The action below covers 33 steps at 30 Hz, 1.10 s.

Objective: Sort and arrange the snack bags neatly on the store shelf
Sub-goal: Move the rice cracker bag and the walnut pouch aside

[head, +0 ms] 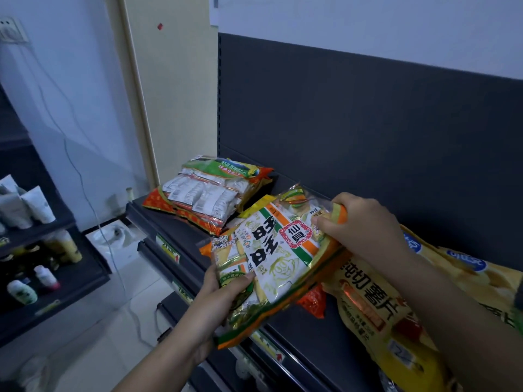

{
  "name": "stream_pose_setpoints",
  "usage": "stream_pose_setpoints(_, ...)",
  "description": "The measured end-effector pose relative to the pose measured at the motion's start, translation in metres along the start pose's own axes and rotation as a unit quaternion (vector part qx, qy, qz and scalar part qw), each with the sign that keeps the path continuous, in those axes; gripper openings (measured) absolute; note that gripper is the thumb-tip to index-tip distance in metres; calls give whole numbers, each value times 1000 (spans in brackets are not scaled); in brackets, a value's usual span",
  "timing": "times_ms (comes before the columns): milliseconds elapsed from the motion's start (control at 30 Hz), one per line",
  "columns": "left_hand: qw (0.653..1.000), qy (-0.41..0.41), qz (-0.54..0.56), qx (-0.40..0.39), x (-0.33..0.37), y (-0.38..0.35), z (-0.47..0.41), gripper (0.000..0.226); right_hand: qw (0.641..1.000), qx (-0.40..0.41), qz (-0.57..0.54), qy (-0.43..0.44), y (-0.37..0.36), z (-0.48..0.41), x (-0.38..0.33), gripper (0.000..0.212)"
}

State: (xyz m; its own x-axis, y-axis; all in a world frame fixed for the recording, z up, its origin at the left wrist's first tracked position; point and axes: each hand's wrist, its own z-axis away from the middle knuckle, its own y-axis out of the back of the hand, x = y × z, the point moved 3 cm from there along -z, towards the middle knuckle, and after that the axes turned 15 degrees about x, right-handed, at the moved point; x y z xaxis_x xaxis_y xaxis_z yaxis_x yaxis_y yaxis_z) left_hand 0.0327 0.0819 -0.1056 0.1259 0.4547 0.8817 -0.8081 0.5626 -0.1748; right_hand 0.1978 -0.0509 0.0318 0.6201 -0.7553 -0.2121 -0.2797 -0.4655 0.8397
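the left hand (225, 295) is curled round the near end of a rice cracker bag (283, 258), thumb on top; the far end is gripped by the right hand (365, 227), both forearms extended.

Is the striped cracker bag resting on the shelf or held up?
Held up: the cracker bag is tilted over the shelf, left hand gripping its lower corner, right hand its top edge.

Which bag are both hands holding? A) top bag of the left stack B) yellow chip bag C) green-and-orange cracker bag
C: the left hand and right hand grip opposite ends of the green-and-orange cracker bag.
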Motion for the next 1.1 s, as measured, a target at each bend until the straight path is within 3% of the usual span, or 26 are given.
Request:
stream_pose_setpoints(200,998,-16,-4,-53,13,-24,16,57,999,6,-2,-42,43,16,25,35)
stream_pose_setpoints(400,984,-139,-22,-108,47,-57,28,63,984,58,-104,-132,77,46,70,34)
stream_pose_setpoints(500,958,-248,-43,-135,61,-76,34,70,944,73,-238,-218,82,64,97,28)
stream_pose_setpoints(600,917,-350,-77,-175,71,-97,44,80,861,86,-379,-329,90,83,119,19)
stream_pose_setpoints(767,857,-438,-95,-254,73,-130,65,88,775,54,-473,-416,104,123,144,28)
stream_pose_setpoints(933,810,-467,-94,-342,59,-165,88,95,728,156,-523,-416,125,176,166,33)
stream_pose_setpoints(1033,770,-495,-103,-390,47,-189,105,93,732,201,-502,-415,136,215,172,57)
stream_pose_setpoints(1100,762,-482,-106,-420,34,-200,118,93,730,245,-473,-427,147,240,175,66)
